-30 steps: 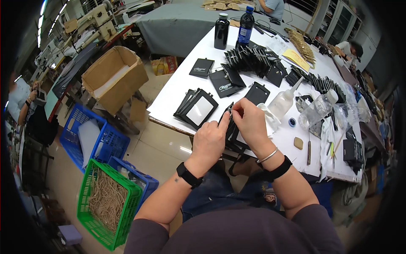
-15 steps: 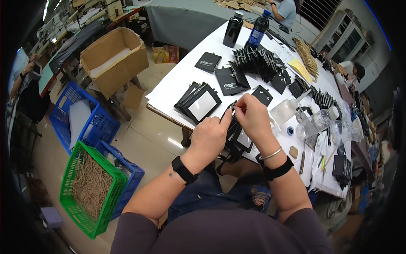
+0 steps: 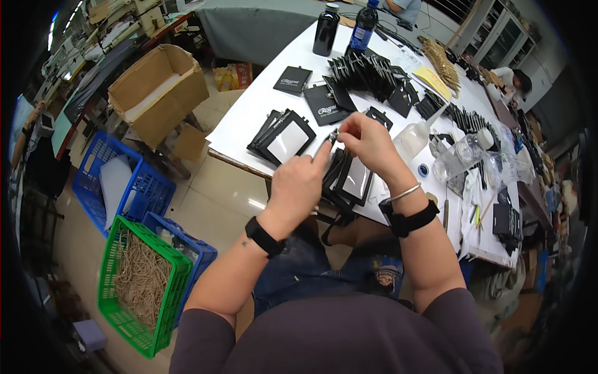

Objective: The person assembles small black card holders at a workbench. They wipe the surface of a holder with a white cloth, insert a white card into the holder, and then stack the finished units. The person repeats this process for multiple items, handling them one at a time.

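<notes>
A small shiny metal clip sits between the fingertips of both hands, above the near table edge. My right hand pinches it with thumb and forefinger. My left hand is closed, its forefinger stretched up against the clip; its thumb is hidden. Just below hang black card holders with clear windows, partly covered by my hands, so I cannot tell whether the clip is joined to them. Left of the fingers lies a stack of similar black holders. Behind are printed black holders.
A white squeeze bottle and a clear plastic bottle stand right of my right hand. Two dark bottles are at the back. A green crate of cords and a blue crate stand left on the floor, near a cardboard box.
The view has shifted slightly, so the table sits a little higher and further left. Both hands stay together at the clip, with only small finger movement.
</notes>
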A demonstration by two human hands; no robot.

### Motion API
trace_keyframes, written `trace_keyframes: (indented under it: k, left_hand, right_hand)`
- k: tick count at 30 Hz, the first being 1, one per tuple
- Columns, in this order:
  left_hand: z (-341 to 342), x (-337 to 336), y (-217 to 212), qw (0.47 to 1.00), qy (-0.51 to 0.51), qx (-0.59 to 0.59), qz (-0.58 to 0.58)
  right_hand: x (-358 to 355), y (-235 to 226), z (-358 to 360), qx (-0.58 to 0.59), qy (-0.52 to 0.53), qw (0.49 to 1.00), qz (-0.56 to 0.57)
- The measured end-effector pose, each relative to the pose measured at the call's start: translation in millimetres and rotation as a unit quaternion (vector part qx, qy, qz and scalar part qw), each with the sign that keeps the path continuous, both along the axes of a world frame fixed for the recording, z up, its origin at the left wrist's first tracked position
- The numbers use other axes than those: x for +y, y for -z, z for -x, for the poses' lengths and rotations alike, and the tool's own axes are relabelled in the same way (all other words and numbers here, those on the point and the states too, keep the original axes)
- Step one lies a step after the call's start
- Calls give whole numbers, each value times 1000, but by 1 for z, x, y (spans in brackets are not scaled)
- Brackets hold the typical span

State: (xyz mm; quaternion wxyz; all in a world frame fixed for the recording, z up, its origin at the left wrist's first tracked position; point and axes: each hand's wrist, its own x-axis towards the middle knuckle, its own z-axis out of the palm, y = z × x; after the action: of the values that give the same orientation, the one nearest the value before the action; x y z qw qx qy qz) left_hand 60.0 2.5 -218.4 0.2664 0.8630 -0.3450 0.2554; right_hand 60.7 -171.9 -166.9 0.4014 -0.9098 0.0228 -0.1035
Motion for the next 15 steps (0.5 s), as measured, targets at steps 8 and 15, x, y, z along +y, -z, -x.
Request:
trace_keyframes:
  k: [8,15]
  left_hand:
    - [20,-6,-36,945,42,264,188]
    - [32,-27,-3,981,45,104,158]
  right_hand:
    - [13,-27,74,-9,82,996,20]
    - [24,4,114,113,97,989,-5]
